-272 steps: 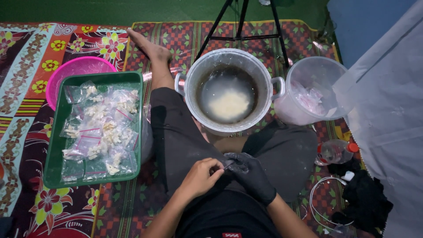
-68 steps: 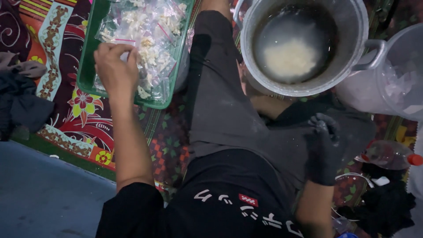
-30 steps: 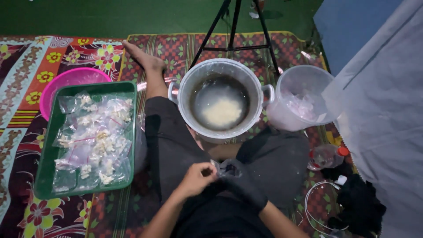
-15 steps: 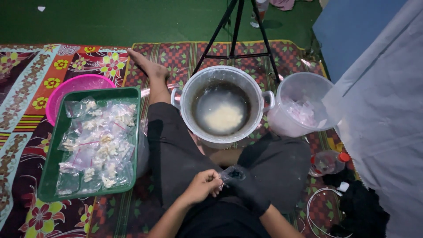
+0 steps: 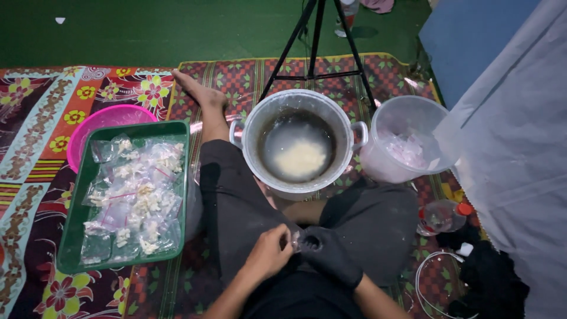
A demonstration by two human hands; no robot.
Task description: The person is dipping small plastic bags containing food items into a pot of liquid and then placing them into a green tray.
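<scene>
A small clear plastic bag (image 5: 297, 240) is pinched over the lap between the bare left hand (image 5: 269, 255) and black-gloved right hand (image 5: 326, 253), just below the metal pot (image 5: 298, 145), with the green tray (image 5: 127, 192) of filled bags to the left.

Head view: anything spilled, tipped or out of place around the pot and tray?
Nothing looks spilled or tipped. The metal pot sits upright between the legs, and the filled bags lie in a loose heap inside the green tray. The only oddity: the right hand wears a black glove, while the left hand is bare.
</scene>
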